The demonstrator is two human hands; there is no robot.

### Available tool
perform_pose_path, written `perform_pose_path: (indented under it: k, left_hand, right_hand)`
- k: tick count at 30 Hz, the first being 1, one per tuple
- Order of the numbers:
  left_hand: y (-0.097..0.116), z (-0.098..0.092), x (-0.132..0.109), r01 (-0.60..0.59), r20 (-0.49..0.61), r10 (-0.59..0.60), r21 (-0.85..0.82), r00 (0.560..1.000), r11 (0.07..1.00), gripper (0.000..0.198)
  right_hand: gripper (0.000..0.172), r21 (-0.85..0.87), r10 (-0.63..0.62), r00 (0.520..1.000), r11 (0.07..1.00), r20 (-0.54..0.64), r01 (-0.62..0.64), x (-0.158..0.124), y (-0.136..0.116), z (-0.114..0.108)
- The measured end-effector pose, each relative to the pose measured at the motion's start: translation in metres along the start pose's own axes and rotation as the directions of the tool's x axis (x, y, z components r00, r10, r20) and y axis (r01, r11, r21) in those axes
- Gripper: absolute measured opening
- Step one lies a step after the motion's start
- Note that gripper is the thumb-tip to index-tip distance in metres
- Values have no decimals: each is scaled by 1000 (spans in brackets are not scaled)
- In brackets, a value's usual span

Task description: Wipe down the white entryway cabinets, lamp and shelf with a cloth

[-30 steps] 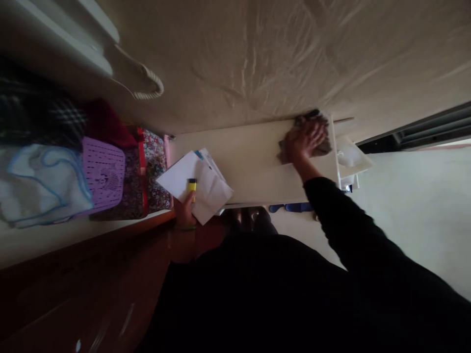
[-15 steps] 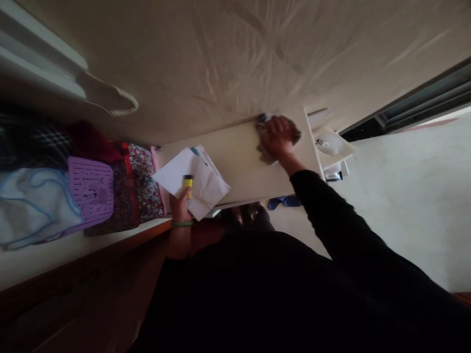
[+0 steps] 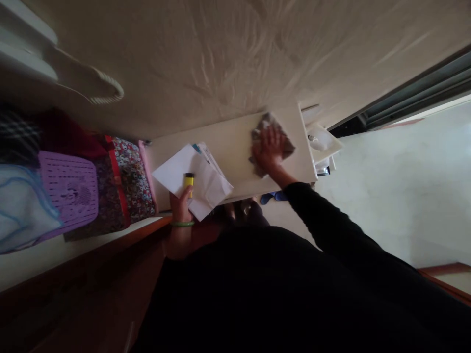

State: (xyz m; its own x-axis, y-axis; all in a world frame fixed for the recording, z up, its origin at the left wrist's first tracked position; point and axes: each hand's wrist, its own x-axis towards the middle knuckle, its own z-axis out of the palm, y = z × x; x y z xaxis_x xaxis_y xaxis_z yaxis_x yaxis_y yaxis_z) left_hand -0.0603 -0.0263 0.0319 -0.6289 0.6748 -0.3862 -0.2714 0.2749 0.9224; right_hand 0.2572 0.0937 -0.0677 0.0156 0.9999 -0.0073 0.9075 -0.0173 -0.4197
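The grey-brown crumpled cloth rag (image 3: 262, 127) sits near the far right corner of the white cabinet top (image 3: 228, 147), my right hand (image 3: 270, 148) spread flat on it. It looks soft and light and likely bunches easily, so it is best pressed under the whole palm. At the near left edge my left hand (image 3: 181, 206) pinches limp white paper sheets (image 3: 172, 174) and a small yellow stick (image 3: 189, 180) under the thumb.

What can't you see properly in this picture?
All in the head view:
- Middle of the cloth: covered by the right hand.
- Fingers of the left hand: hidden under the papers.
- Yellow thing under the thumb: too small to name.
- Print on the papers: too small to read.
- Purple basket: partly covered by a pale towel, itself cut off by the left edge.
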Motion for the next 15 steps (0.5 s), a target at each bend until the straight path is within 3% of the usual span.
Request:
perform_pose_path:
  k: [1, 3, 5, 7, 10, 12, 15]
  left_hand:
    - [-1, 5, -2, 4, 18, -4, 0, 1000, 1000, 58]
    - [-2, 17, -6, 20, 59, -20, -3, 998, 1000, 60]
    - [-3, 26, -8, 23, 92, -22, -15, 996, 1000, 63]
    - [-3, 28, -10, 20, 107, -17, -19, 994, 1000, 65]
    - [-6, 19, -9, 24, 77, -24, 1, 997, 1000, 66]
    - [-8, 12, -9, 33, 41, -33, 10, 999, 999, 66]
    - [-10, 13, -8, 59, 37, -59, -1, 998, 998, 67]
  right_hand:
    - [82, 39, -114, 992, 993, 56, 111, 2, -18, 9]
    - [77, 125, -327, 931, 943, 163, 309, -7, -36, 19]
    - [76, 160, -402, 892, 913, 207, 374, -20, -23, 13]
    - [77, 102, -307, 937, 951, 165, 293, -23, 12, -3]
    - [77, -6, -28, 1000, 1000, -3, 28, -11, 47, -19]
    - [76, -2, 42, 998, 999, -49, -42, -7, 37, -15]
    - [73, 63, -130, 990, 990, 60, 126, -20, 0, 0]
